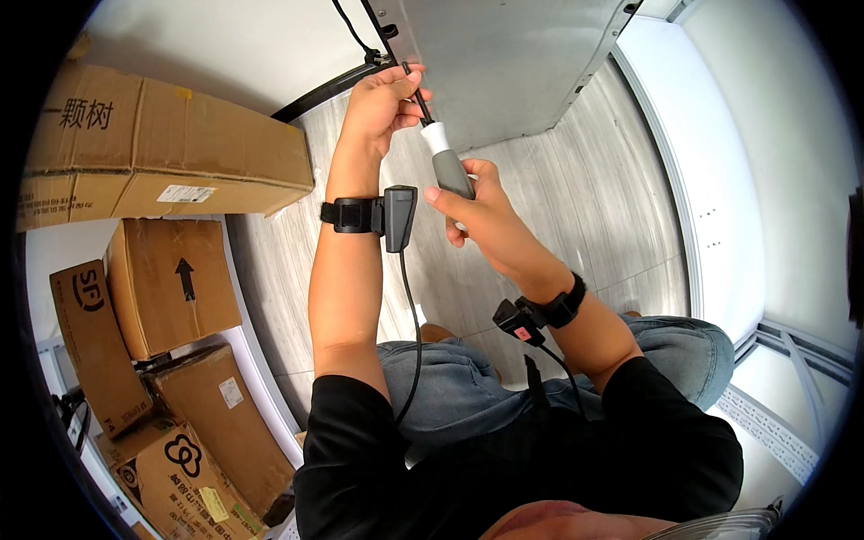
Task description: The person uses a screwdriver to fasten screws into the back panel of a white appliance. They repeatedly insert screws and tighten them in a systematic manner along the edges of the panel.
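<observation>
A screwdriver (450, 171) with a grey handle, a white collar and a dark shaft slants up and left in front of a grey metal panel (513, 72). My right hand (477, 207) is wrapped round its handle. Up by the shaft's far end, my left hand (382, 103) pinches the shaft between thumb and fingers, close to the panel's left edge. What the tip touches is too small to make out. Each wrist wears a black strap; the left one carries a dark box (400, 219), the right one a smaller box (517, 319), both with cables.
Cardboard boxes (180, 288) are stacked along the left side, and a long carton (216, 139) juts toward my left forearm. A black cable (354, 25) hangs beside the panel. Wood-look flooring (576, 189) lies below; a white wall (729, 135) curves along the right, above a metal frame (796, 369).
</observation>
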Available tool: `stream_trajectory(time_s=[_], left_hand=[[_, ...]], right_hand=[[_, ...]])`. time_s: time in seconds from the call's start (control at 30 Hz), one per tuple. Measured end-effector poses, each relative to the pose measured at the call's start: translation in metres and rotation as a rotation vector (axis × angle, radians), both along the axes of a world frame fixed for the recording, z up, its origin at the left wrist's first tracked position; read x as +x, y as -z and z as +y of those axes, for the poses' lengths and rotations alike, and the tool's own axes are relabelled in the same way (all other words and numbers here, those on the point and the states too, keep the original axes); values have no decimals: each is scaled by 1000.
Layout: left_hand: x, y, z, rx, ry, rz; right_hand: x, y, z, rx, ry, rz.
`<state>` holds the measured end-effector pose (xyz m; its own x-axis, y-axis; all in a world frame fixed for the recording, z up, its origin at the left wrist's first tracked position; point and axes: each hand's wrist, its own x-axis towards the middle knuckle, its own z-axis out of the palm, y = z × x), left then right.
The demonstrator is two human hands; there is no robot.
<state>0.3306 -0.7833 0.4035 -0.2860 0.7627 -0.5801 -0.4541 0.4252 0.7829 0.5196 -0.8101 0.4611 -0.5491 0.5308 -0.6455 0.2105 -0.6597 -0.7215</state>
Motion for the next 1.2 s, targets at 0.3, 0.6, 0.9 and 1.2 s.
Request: stream_trajectory(time_s=[0.3,0.6,0.9,1.2], left_hand=[[-2,-10,0,23,14,-74],[3,3,4,10,-12,35],[-4,1,2,115,-52,-158],[0,0,0,110,-35,-135]], right_hand=[[5,0,8,-274,42,156],[5,4,-1,34,21,-38],[13,5,14,-188,-48,267],[19,6,12,-153,-102,260]])
